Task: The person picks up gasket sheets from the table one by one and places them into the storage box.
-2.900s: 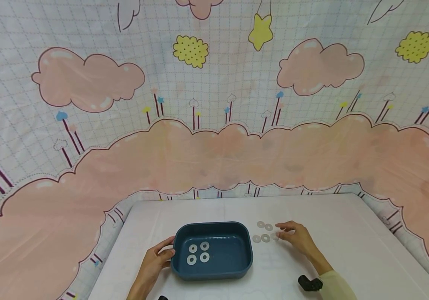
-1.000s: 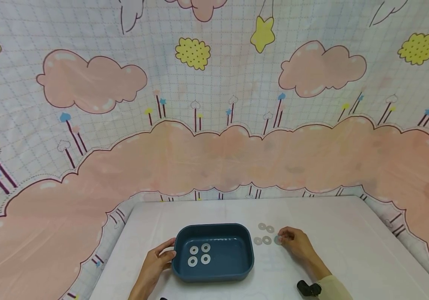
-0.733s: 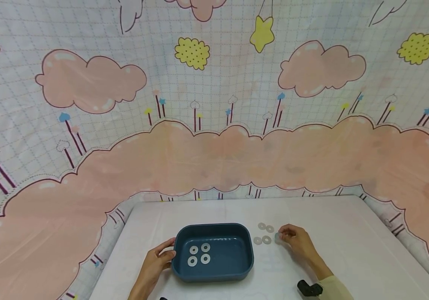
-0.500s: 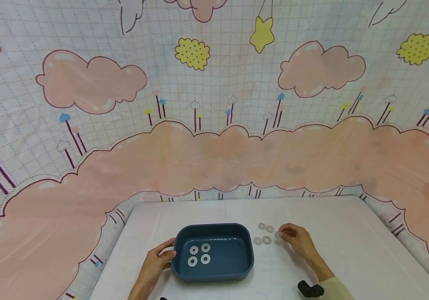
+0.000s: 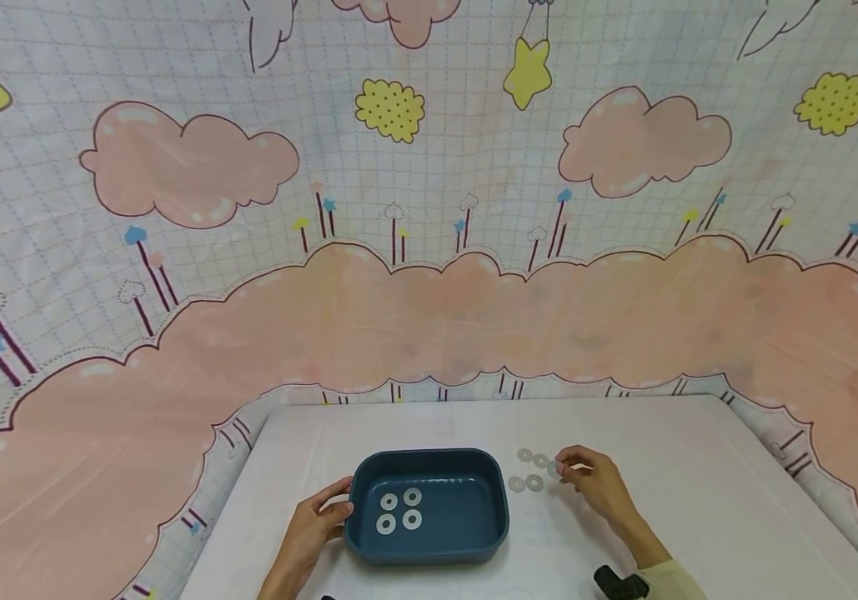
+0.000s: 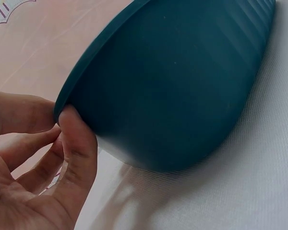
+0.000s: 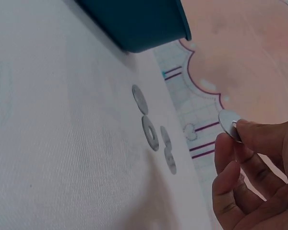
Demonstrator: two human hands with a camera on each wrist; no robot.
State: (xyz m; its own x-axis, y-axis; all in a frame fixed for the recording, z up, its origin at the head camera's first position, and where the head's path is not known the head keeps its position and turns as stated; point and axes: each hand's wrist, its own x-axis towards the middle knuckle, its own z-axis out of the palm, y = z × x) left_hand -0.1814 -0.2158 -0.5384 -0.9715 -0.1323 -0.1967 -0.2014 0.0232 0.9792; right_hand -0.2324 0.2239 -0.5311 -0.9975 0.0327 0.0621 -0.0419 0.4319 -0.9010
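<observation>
A dark blue rectangular tub (image 5: 462,510) stands on the white table, with several pale flat washers (image 5: 412,520) lying on its left half. My left hand (image 5: 310,523) holds the tub's left end. In the left wrist view, thumb and forefinger pinch the tub's rim (image 6: 71,86). To the right of the tub, my right hand (image 5: 601,483) pinches one washer (image 7: 229,123) between thumb and fingers, raised above the table. Several more washers (image 5: 534,482) lie flat on the table between the tub and that hand, apart from the fingers.
A white cloth-covered table (image 5: 624,425) extends behind and to the right of the tub. Behind it hangs a backdrop (image 5: 429,317) printed with clouds and stars. A black device (image 5: 619,583) sits at the right wrist, by a pale yellow sleeve (image 5: 672,579).
The rightmost washer lay on the table by my right hand; now that hand pinches it, lifted off the surface. My left hand and the tub stay in place.
</observation>
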